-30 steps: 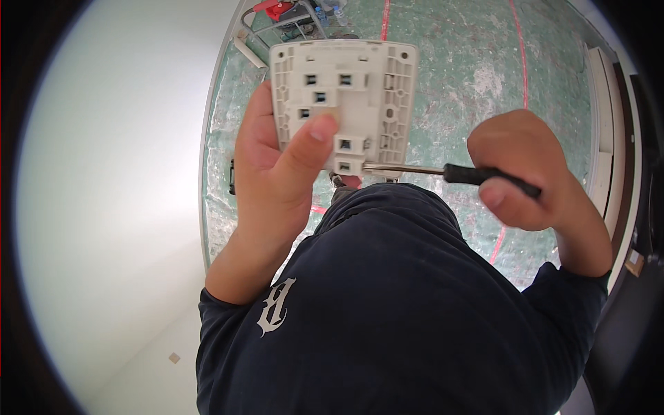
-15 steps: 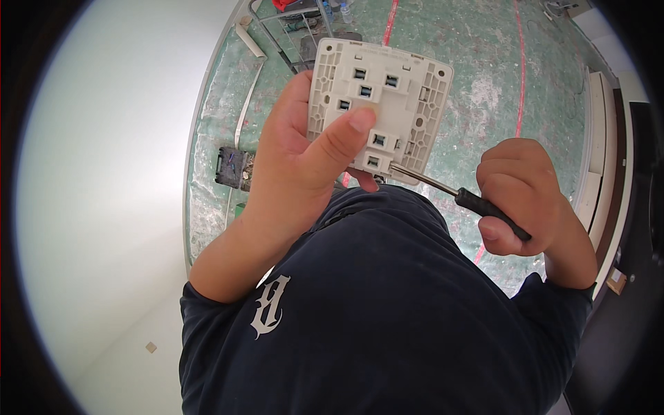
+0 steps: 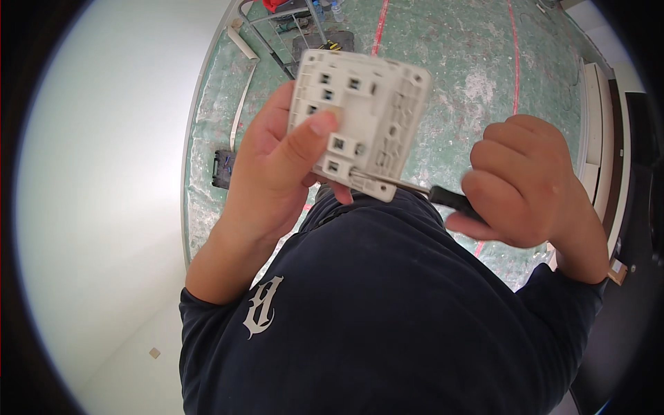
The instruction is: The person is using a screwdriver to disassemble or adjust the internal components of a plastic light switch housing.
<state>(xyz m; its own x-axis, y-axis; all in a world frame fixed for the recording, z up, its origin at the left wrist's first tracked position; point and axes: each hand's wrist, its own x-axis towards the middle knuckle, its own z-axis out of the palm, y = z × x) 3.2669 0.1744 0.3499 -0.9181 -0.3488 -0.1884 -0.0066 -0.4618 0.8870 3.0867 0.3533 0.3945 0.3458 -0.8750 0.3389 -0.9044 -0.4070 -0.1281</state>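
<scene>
Over green floor, mid-frame, the left hand's pinched plate is being tilted, the right fist's gripped screwdriver seemingly kept engaged.

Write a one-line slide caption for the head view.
Left hand grips a white plate; right hand holds a screwdriver to its lower part, above a green floor.
</scene>
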